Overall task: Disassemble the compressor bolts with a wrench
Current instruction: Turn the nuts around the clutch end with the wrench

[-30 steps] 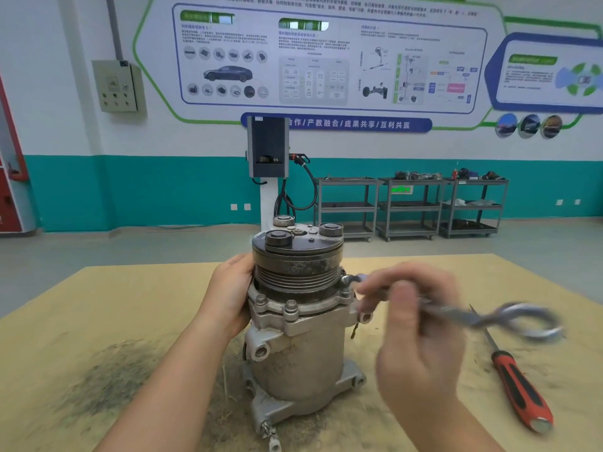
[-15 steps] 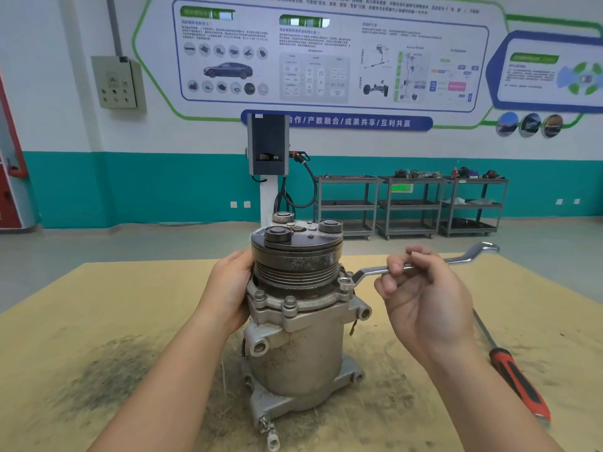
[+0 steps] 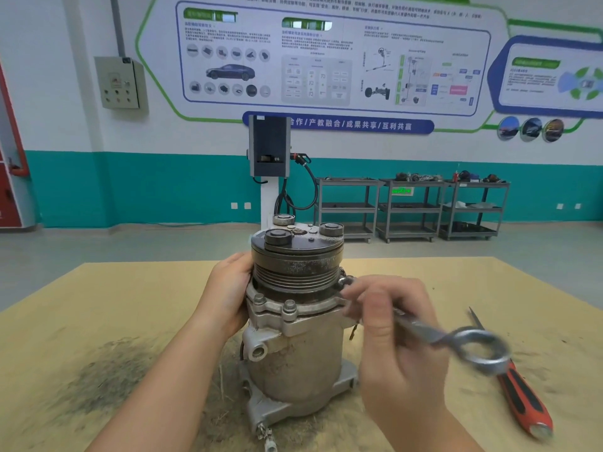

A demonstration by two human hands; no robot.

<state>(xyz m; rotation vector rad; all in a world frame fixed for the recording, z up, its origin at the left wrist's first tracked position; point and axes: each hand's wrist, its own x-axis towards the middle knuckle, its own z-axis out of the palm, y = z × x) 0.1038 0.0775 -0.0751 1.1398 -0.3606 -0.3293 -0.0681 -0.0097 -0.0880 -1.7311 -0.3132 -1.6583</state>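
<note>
**Wrench swung down toward viewer**

Since the previous frame, the wrench (image 3: pixel 424 331) handle has swung down. Tan fibreboard tabletop (image 3: pixel 98 305) carries the upright cast-metal compressor (image 3: pixel 295 321), steadied by the left hand (image 3: pixel 225 295). Right hand (image 3: pixel 391 324) grip clenches the blurred steel wrench at a flange bolt (image 3: pixel 346 282).

Left hand (image 3: pixel 225 295) and right hand (image 3: pixel 396 334) bare, ungloved; forearms bare, unsleeved; fingers ringless; right hand blurred; nothing worn at wrists.
</note>
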